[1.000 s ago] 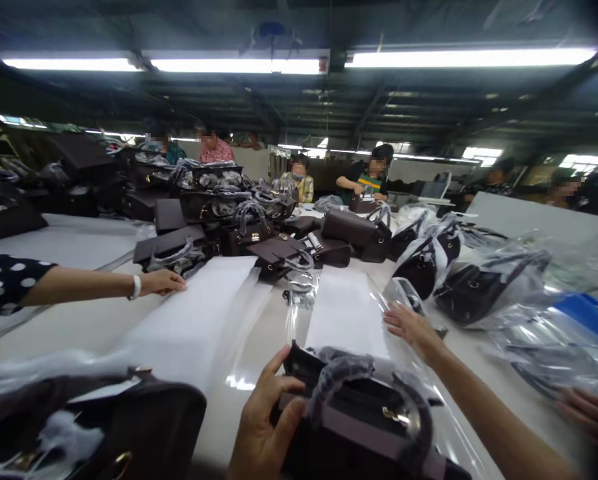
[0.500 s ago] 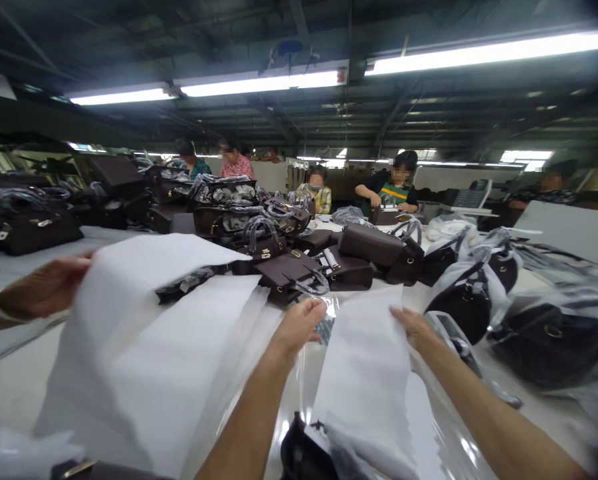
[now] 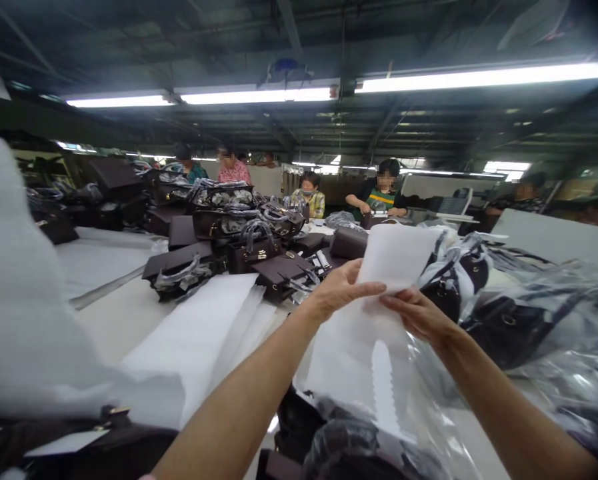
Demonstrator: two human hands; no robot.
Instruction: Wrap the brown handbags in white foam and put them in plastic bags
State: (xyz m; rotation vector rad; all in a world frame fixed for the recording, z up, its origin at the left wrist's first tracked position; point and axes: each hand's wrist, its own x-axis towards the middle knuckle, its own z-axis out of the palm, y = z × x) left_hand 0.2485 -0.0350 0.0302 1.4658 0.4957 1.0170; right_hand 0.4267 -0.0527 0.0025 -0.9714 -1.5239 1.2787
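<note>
My left hand [image 3: 341, 290] and my right hand [image 3: 419, 315] both pinch the top of a white foam sheet [image 3: 396, 257], lifted off the table in front of me. The sheet hangs down between my forearms over a dark handbag [image 3: 329, 433] wrapped in clear plastic at the table's near edge. Left of my left arm a stack of white foam sheets [image 3: 199, 333] lies flat on the table [image 3: 119, 313].
A blurred white sheet [image 3: 23, 287] fills the left edge. Dark brown handbags [image 3: 249, 243] are piled mid-table; bagged handbags [image 3: 509, 313] lie at right. Another dark bag [image 3: 79, 447] sits at lower left. Several people [image 3: 381, 193] work at the far end.
Both my hands closed on the top of the white sheet and raised it off the table. The co-worker's sheet at left swung up and now blurs the left edge.
</note>
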